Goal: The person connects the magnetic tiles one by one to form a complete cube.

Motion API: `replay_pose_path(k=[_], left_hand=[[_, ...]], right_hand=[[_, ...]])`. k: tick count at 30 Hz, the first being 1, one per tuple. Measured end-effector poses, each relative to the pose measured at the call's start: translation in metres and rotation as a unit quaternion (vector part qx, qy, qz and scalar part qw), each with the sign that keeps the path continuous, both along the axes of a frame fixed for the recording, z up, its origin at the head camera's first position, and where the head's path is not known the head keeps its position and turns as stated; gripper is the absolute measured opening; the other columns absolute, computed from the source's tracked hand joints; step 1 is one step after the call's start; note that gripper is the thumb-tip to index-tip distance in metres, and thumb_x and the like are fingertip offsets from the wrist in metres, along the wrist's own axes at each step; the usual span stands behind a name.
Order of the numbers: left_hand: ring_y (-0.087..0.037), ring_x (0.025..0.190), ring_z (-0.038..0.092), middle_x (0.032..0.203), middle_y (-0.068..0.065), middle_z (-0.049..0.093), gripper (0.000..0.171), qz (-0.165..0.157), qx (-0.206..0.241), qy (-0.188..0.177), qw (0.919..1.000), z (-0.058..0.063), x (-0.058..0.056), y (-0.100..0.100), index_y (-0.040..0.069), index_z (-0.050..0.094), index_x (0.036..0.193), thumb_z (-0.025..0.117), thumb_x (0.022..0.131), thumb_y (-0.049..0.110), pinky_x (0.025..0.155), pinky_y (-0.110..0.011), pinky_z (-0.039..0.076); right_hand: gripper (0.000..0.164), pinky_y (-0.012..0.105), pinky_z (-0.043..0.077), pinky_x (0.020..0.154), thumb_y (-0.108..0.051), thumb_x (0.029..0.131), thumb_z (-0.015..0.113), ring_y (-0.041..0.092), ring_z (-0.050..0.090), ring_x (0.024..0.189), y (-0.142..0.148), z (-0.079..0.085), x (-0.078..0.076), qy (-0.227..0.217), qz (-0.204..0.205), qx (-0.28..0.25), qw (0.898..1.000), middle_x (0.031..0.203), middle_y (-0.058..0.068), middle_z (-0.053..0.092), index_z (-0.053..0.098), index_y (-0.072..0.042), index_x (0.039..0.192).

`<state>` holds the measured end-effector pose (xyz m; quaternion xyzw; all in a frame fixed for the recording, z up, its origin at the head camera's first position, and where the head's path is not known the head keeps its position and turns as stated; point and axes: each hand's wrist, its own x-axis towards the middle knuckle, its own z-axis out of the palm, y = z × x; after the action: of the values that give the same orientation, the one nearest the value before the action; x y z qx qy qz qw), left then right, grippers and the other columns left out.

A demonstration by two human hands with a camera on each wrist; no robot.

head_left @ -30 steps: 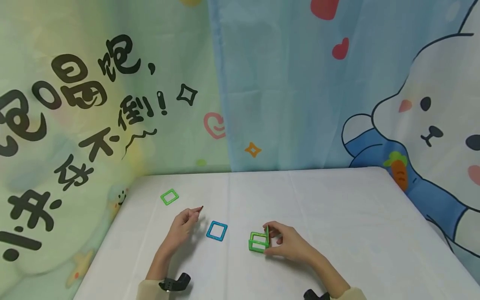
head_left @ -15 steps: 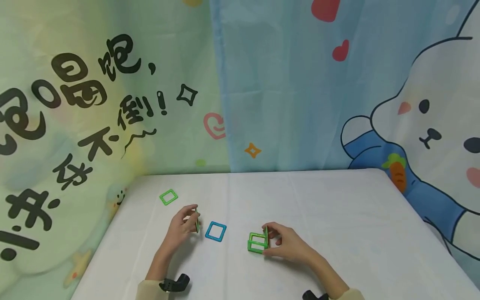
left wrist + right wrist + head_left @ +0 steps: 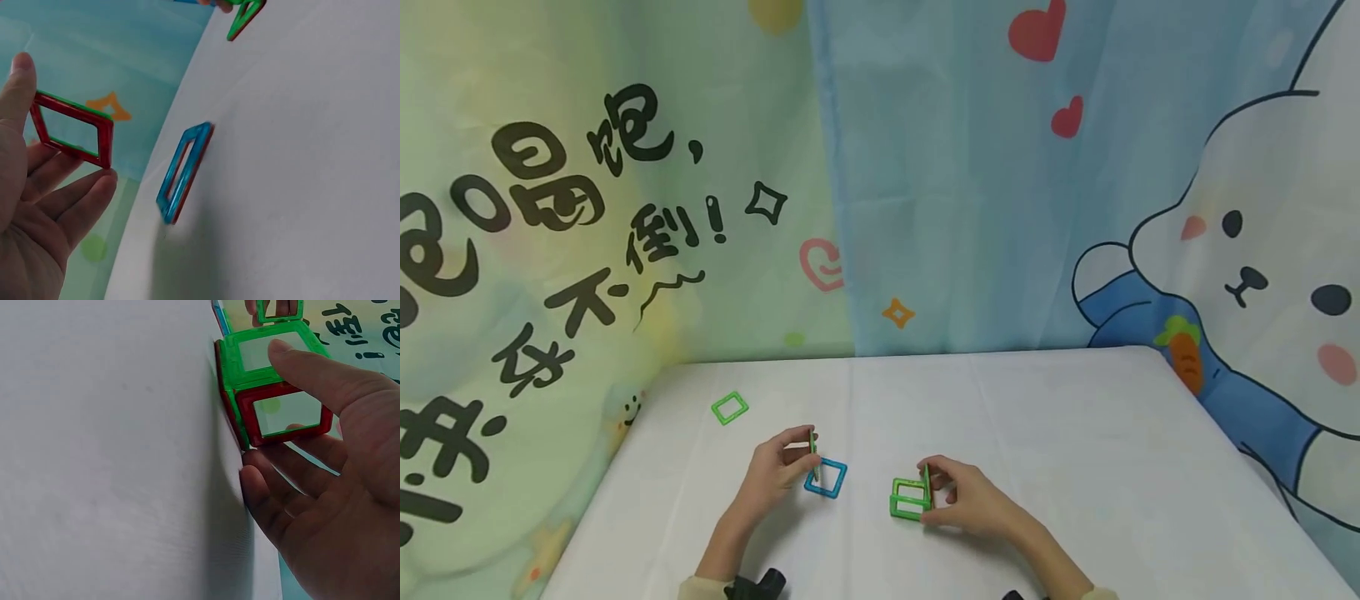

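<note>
Left of the blue square plastic-looking frame (image 3: 841,482) and farther back, a lone bright-green square frame (image 3: 736,416) is lying flat, showing in the head view alone. At the blue frame's left edge, the left hand (image 3: 772,471) is pinching a green-and-red square frame (image 3: 105,142) upright; the head view is showing it nearly edge-on and overlapping the blue one, while the left wrist view is revealing its red face and a clear gap between them. Right of the blue frame, well apart from the left hand, the right hand (image 3: 970,496) is gripping a box-like structure of joined green frames (image 3: 910,500). The right wrist view is exposing its red-faced side panel (image 3: 249,415), with the curtain showing through, and the thumb is pressing on the green front panel (image 3: 256,380). The blue frame is lying on a white tabletop (image 3: 1037,417); behind it a pastel curtain (image 3: 940,208) is hanging, black lettering (image 3: 582,300) to its left, a white cartoon animal (image 3: 1285,333) to its right.
</note>
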<state>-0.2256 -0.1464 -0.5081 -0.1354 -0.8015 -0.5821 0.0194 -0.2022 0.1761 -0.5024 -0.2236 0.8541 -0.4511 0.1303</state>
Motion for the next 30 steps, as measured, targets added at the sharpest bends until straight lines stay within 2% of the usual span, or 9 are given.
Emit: replay_pose_path(k=[4,8,15,24,30], left_hand=[[-0.033,0.099,0.067,0.116,-0.026,0.063,0.045,-0.029,0.002,0.002,0.9996,0.002,0.002,0.01,-0.009,0.056,0.127,0.071,0.087,0.003,0.077,-0.029,0.055],[-0.035,0.099,0.066,0.116,-0.029,0.061,0.044,-0.054,-0.009,-0.013,0.9984,0.002,0.005,0.022,-0.011,0.054,0.128,0.069,0.088,0.0,0.075,-0.03,0.054],[-0.024,0.096,0.068,0.117,-0.022,0.063,0.042,-0.089,-0.021,0.006,0.9958,-0.001,0.002,0.045,-0.007,0.055,0.13,0.066,0.094,0.013,0.078,-0.029,0.053],[-0.023,0.102,0.066,0.121,-0.019,0.062,0.051,-0.109,-0.025,-0.004,0.9937,-0.004,-0.004,0.067,-0.004,0.054,0.133,0.069,0.092,0.022,0.083,-0.032,0.053],[-0.024,0.104,0.066,0.123,-0.018,0.062,0.053,-0.127,-0.025,-0.017,0.9914,-0.009,0.0,0.071,-0.004,0.054,0.134,0.07,0.091,0.025,0.082,-0.032,0.053]], right_hand=[[0.065,0.029,0.05,0.075,-0.023,0.076,0.085,0.021,0.056,0.097,-0.001,0.005,0.001,-0.005,-0.008,-0.004,1.0,0.112,0.003,0.06,0.054,-0.002,0.128],[0.065,0.029,0.05,0.076,-0.022,0.075,0.085,0.022,0.057,0.097,-0.001,0.006,0.002,-0.002,-0.004,-0.002,1.0,0.111,0.003,0.06,0.054,-0.001,0.128],[0.065,0.03,0.05,0.076,-0.023,0.074,0.086,0.022,0.057,0.097,-0.002,0.0,0.005,0.001,-0.008,0.01,1.0,0.111,0.003,0.06,0.055,-0.001,0.127],[0.066,0.033,0.05,0.079,-0.025,0.074,0.086,0.02,0.057,0.097,-0.001,-0.002,0.001,0.009,-0.021,0.015,1.0,0.11,0.001,0.061,0.055,-0.002,0.128],[0.065,0.033,0.05,0.078,-0.025,0.074,0.086,0.02,0.058,0.097,-0.002,-0.003,0.002,0.009,-0.013,0.011,1.0,0.11,0.002,0.061,0.055,-0.002,0.127]])
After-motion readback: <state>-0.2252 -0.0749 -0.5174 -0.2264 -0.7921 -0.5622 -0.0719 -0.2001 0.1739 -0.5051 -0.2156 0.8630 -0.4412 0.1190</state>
